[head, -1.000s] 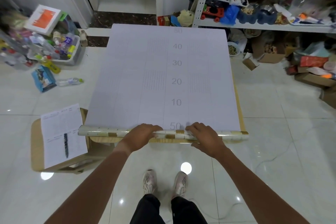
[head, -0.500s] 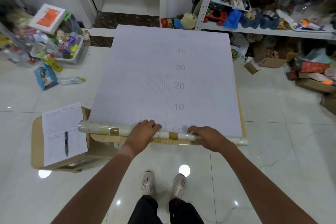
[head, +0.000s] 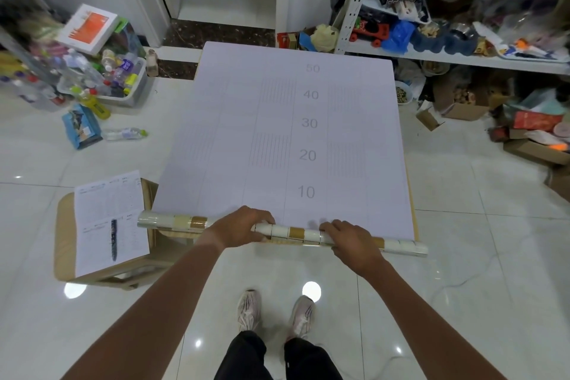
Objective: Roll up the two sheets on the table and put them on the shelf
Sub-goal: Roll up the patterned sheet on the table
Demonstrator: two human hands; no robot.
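A large white sheet printed with numbers 10 to 50 lies flat over the table. Its near edge is wound into a thin roll showing a white and gold tile pattern, lying across the table's front edge. My left hand grips the roll left of its middle, fingers curled over the top. My right hand grips it right of the middle. A second sheet cannot be told apart from the first.
A white metal shelf crammed with toys and clutter stands at the back right. A low wooden stool to my left carries a printed form and a pen. A bin of bottles and cardboard boxes litter the floor.
The roll has advanced a little up the sheet, covering the nearest "50" mark. Its left end now sits farther from me than its right end. Both hands stayed on it.
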